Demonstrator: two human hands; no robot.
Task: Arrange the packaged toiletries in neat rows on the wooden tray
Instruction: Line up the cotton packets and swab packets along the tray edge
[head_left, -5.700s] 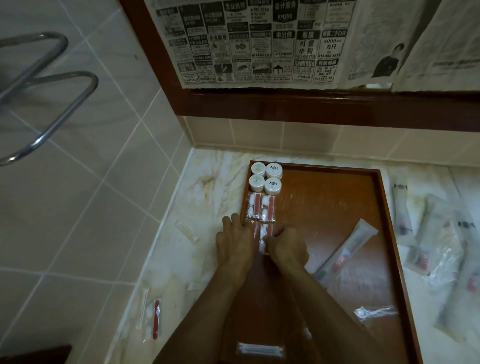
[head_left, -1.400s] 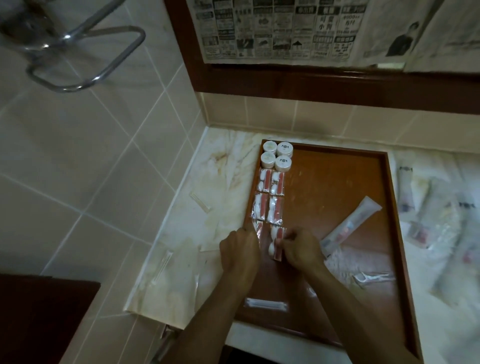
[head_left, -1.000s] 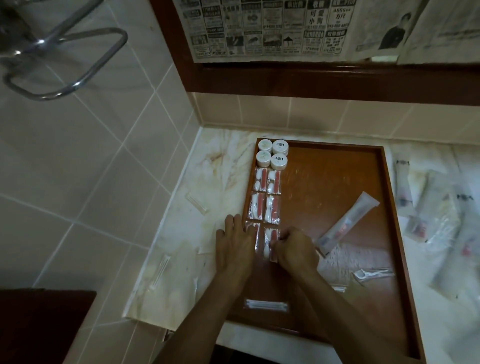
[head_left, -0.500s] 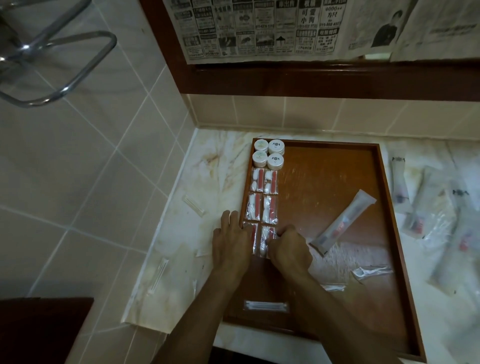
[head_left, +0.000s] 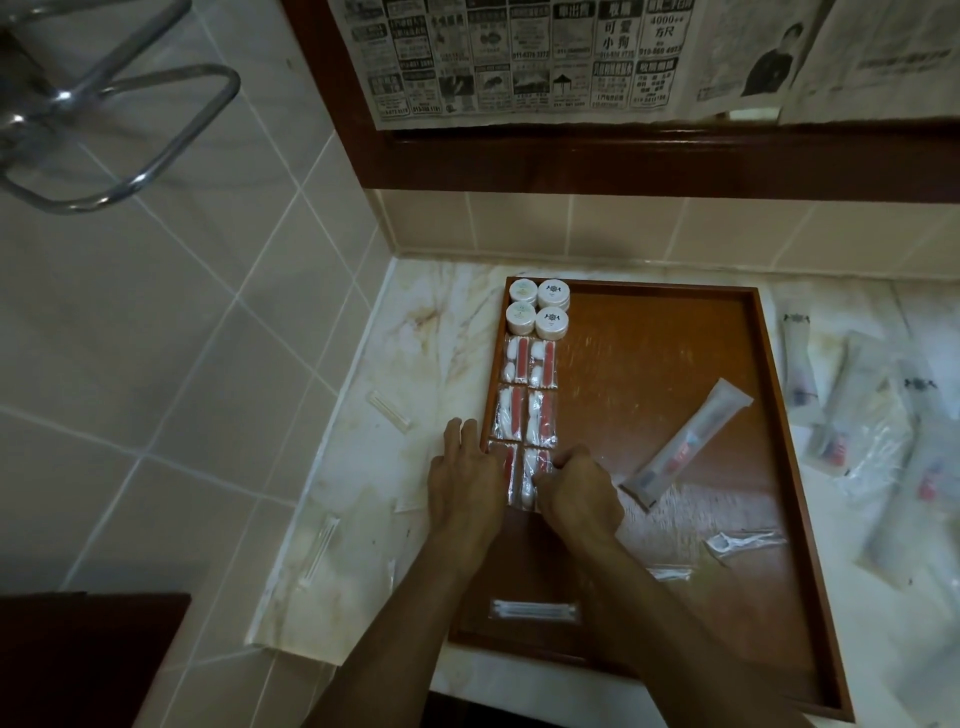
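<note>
A pale marble counter (head_left: 415, 364) meets beige wall tiles (head_left: 156, 338) at a corner, newspaper (head_left: 519, 57) hanging above. On it sits a wooden tray (head_left: 769, 415). Round tubs (head_left: 537, 308) and red-and-white sachets (head_left: 530, 395) line its left edge. The left hand (head_left: 465, 486) lies flat, fingers straight, over the tray's rim; the right hand (head_left: 579, 486), fingers curled, pinches the nearest sachet (head_left: 535, 470). Packets on the right (head_left: 857, 415) are blurred.

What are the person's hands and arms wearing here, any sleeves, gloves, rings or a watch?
Nothing is worn that the head view shows. The left hand and right hand are bare, with no gloves, and no ring is visible. Both forearms are uncovered down to the picture's lower edge: no sleeve, watch or wristband appears.
</note>
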